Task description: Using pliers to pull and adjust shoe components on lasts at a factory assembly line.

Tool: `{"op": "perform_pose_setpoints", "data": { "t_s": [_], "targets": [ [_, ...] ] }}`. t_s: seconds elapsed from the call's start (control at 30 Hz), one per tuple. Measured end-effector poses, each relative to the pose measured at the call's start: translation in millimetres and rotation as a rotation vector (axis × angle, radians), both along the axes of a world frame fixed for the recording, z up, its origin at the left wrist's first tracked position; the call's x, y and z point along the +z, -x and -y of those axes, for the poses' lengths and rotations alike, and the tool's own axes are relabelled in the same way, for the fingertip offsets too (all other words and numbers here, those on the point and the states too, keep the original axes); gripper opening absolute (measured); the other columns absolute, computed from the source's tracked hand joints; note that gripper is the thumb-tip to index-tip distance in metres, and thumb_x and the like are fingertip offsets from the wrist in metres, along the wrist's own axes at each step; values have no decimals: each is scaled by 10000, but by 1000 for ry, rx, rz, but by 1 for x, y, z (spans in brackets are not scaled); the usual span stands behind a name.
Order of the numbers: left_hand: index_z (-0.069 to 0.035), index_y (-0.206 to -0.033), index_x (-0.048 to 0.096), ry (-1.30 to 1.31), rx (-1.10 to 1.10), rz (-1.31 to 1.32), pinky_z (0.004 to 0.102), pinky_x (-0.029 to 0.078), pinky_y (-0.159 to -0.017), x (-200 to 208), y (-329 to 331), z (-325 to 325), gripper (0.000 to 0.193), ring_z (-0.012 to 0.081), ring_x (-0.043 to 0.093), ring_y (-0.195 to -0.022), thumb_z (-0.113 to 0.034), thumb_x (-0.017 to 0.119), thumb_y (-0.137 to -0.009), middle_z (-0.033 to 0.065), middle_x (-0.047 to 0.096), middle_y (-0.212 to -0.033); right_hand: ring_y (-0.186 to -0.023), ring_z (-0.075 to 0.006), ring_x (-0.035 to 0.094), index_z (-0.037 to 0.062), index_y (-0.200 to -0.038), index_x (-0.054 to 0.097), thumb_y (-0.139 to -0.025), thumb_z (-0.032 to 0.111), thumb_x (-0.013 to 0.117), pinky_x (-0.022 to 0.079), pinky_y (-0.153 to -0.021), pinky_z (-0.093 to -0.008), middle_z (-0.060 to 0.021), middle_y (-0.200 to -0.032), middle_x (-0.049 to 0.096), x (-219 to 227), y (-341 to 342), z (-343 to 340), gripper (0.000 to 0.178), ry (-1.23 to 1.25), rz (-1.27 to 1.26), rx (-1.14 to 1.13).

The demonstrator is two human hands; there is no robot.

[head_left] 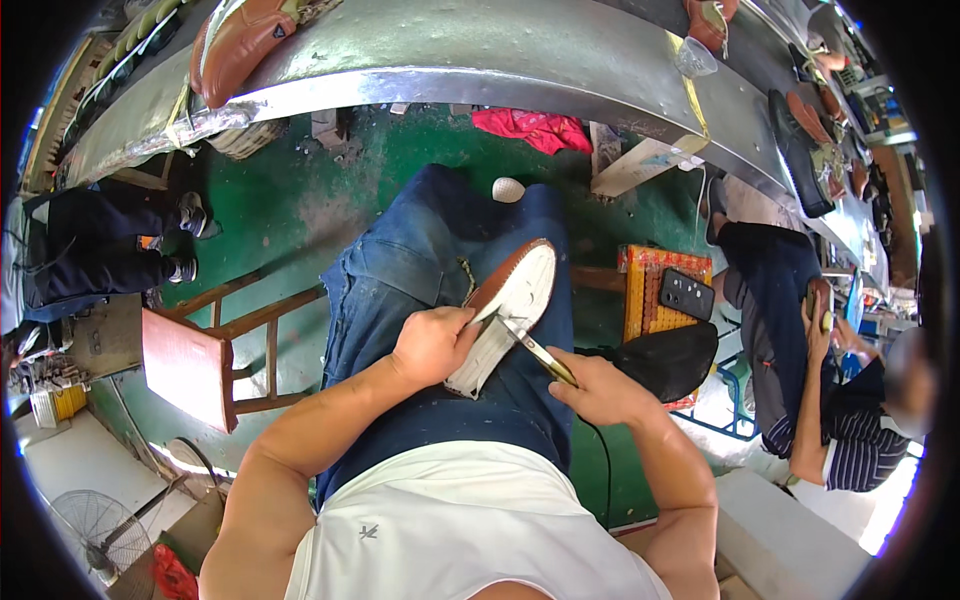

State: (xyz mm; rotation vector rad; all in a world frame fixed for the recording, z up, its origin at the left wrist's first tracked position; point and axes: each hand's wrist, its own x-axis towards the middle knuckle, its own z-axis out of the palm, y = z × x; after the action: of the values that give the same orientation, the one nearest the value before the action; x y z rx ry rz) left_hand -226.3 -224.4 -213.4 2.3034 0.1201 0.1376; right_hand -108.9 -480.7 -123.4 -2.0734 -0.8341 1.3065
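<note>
A brown leather shoe [495,280] with a white underside lies tilted across my lap, its toe pointing away and to the right. My left hand [435,345] grips the shoe's left side near the middle, thumb and fingers closed on its edge. Fingers of my right hand [600,387] are wrapped round a slim metal hand tool with a yellowish handle [548,362]. The tool's narrow tip meets the white underside at mid-shoe, close to my left fingertips. Whether it is a pair of pliers or a blade, I cannot tell.
A metal workbench [440,55] crosses ahead, with brown shoes [240,50] on it. To the left stands a wooden stool [190,365]; on the right, a patterned seat holds a phone [687,293] and a black bag [668,362]. Other people are at both sides.
</note>
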Motion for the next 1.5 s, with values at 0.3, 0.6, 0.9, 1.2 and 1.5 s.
{"op": "perform_pose_setpoints", "data": {
  "t_s": [0.3,0.6,0.9,1.2,1.5],
  "targets": [
    [25,-1283,564,187,2,-36,407,500,-966,-28,-1,7,400,371,624,-1136,-269,572,-1011,241,628,-1229,-831,-381,701,-20,-1074,611,-969,324,635,544,-733,-458,-245,-933,693,15,-54,-37,361,335,-171,309],
    [-38,-1627,-28,859,-287,-397,389,195,-1234,-68,-19,-20,965,257,224,-1522,-365,636,-1007,185,208,-1648,-791,-359,673,53,-1032,615,-883,277,727,528,-752,-462,-110,-851,684,-87,-64,-4,292,-168,517,393],
    [-81,-1634,137,763,-217,-366,448,259,-1217,-73,-23,-6,1046,362,298,-1486,-372,789,-871,246,303,-1582,-1058,-393,636,-42,-1376,543,-920,190,686,514,-928,-414,-263,-1087,636,-48,-46,15,531,-127,154,158],
    [-135,-1651,123,958,-40,-414,388,248,-1224,-81,-19,-1,937,300,299,-1494,-281,720,-944,214,330,-1584,-640,-108,607,-12,-1040,656,-994,205,645,503,-572,-286,-77,-827,708,-40,-7,-22,222,51,-679,-490],
    [-95,-1644,132,421,-81,-240,410,260,-1215,-68,-8,9,875,365,346,-1465,-274,665,-972,247,370,-1562,-918,-278,702,-46,-1070,587,-973,134,617,567,-685,-402,-206,-1103,680,-25,-13,-17,206,72,-14,-202]
  ]
}}
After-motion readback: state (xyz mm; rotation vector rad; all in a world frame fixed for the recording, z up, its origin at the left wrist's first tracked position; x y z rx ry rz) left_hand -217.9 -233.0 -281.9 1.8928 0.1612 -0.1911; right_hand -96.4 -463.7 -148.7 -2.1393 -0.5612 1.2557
